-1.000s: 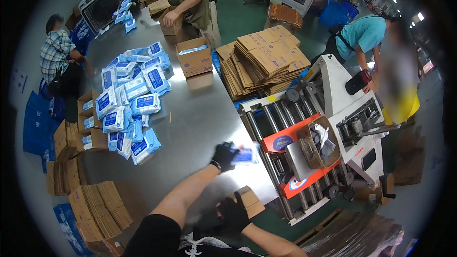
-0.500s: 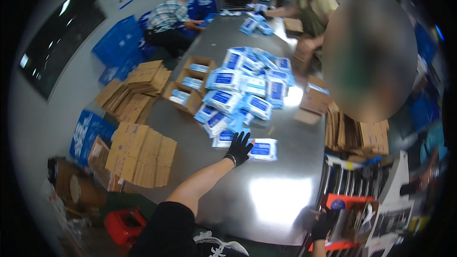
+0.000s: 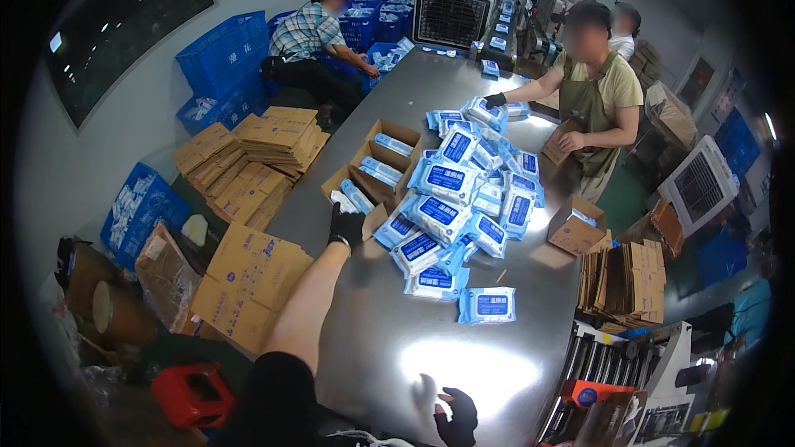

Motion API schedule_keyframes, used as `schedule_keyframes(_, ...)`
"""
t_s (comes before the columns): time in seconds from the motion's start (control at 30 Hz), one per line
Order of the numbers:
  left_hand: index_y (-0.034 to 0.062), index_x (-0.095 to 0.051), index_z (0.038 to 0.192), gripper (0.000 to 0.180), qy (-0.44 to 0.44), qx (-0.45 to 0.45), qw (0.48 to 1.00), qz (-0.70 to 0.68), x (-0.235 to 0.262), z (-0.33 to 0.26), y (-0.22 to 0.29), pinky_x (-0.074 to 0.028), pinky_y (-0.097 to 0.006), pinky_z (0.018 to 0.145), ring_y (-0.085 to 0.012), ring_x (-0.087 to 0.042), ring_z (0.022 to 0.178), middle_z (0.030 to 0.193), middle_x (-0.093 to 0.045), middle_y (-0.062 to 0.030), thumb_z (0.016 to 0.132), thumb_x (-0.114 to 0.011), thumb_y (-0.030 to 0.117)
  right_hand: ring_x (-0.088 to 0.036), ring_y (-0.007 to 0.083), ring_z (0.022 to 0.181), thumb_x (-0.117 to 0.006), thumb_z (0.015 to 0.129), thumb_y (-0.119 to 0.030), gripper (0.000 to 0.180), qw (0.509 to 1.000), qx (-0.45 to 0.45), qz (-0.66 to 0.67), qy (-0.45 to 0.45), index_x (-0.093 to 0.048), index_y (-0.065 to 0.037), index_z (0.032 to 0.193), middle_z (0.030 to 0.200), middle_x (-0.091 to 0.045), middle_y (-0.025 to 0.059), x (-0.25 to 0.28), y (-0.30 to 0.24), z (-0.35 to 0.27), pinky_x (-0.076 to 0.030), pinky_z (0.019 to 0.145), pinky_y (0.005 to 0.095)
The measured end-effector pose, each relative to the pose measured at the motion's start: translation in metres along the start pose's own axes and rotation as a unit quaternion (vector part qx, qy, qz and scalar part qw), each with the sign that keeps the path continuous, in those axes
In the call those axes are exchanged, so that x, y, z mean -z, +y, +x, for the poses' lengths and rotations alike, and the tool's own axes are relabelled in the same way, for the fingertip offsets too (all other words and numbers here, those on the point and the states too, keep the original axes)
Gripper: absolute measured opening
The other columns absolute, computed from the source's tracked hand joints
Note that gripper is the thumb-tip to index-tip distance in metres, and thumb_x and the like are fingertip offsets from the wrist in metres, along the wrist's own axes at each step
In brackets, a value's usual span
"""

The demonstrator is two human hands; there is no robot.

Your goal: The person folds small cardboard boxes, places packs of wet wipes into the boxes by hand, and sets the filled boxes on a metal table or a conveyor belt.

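Observation:
My left hand [image 3: 348, 228], in a black glove, is closed on the near wall of an open cardboard box [image 3: 383, 222] at the table's left side; its fingertips are partly hidden. Blue-and-white wipe packs [image 3: 358, 196] stand inside this box. Behind it is another open box [image 3: 374, 149] holding similar packs. A heap of wipe packs [image 3: 447, 180] lies just right of the boxes, and a single pack [image 3: 487, 305] rests flat at its near end. Low over the table's near edge, my right hand [image 3: 457, 420] has its fingers apart and holds nothing; its glove leaves some fingertips bare.
Flattened cartons [image 3: 248, 281] are stacked left of the metal table [image 3: 373, 339]. Across the table, a co-worker's gloved hand [image 3: 495, 101] touches the heap; an open carton [image 3: 577, 228] is nearby. A roller conveyor [image 3: 592, 364] adjoins the right side. Another person bends over a blue crate [image 3: 387, 56].
My left hand has left the single pack and reached the near box on the left. My right hand has come from the conveyor area to the table's near edge. The whole view has shifted.

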State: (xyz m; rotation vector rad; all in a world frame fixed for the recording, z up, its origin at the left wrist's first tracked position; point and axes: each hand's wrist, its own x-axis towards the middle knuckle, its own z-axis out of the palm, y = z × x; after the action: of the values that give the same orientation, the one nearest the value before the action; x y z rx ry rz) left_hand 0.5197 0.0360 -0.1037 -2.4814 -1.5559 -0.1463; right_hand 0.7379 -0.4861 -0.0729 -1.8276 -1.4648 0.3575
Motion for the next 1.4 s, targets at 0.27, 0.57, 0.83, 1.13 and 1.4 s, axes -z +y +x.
schedule_keyframes(0.27,0.0069,-0.066,0.106,0.025,-0.04,-0.067,0.965,-0.25,0.071,-0.179,0.105,-0.048,-0.046,0.081,-0.0334,-0.065,0.074,0.083,-0.067,-0.0157,0.086,-0.052,0.014,-0.058,0.0233,0.087,-0.063,0.09,-0.027,0.029,0.995,-0.022,0.081,-0.045,-0.056,-0.007,0.109,0.095,-0.061,0.01,-0.085,-0.055,0.041,-0.048,0.074,0.0338)
schedule_keyframes(0.57,0.002,-0.062,0.098,0.02,-0.081,-0.047,0.834,-0.544,0.117,-0.284,0.206,-0.046,-0.041,0.087,-0.029,-0.061,0.095,0.095,-0.064,-0.017,0.085,-0.06,0.017,-0.055,0.0275,0.058,-0.056,0.088,-0.024,0.027,0.94,-0.338,0.024,0.038,-0.049,-0.002,0.075,0.066,-0.056,0.0129,-0.043,-0.003,0.054,-0.046,0.057,0.0396)
schedule_keyframes(0.83,0.0024,-0.06,0.107,0.07,-0.283,-0.423,0.797,-0.326,0.126,-0.184,0.172,-0.047,-0.046,0.081,-0.0368,-0.059,0.093,0.103,-0.059,-0.0202,0.066,-0.076,0.056,-0.063,0.0357,0.077,-0.074,0.076,-0.034,0.039,0.974,0.046,-0.059,-0.216,-0.06,-0.005,0.097,0.08,-0.063,0.0156,-0.023,0.002,0.101,-0.051,0.071,0.0438)
schedule_keyframes(1.13,0.0034,-0.056,0.114,0.059,-0.118,0.092,0.732,-0.665,0.006,-0.248,0.181,-0.046,-0.042,0.092,-0.0311,-0.057,0.105,0.113,-0.059,-0.0149,0.07,-0.08,0.035,-0.063,0.0295,0.093,-0.069,0.081,-0.031,0.038,0.983,0.139,-0.091,-0.074,-0.063,-0.01,0.111,0.097,-0.065,0.0133,-0.041,-0.048,0.181,-0.05,0.079,0.0412)
schedule_keyframes(1.4,0.0058,-0.069,0.092,0.018,-0.337,-0.317,0.833,-0.302,-0.018,-0.077,0.08,-0.051,-0.043,0.077,-0.033,-0.063,0.076,0.083,-0.065,-0.0172,0.085,-0.062,0.02,-0.043,0.0336,0.129,-0.07,0.073,-0.048,0.053,0.982,0.005,-0.167,-0.091,-0.062,-0.014,0.113,0.135,-0.05,0.015,-0.089,-0.037,0.116,-0.012,0.101,0.0762)
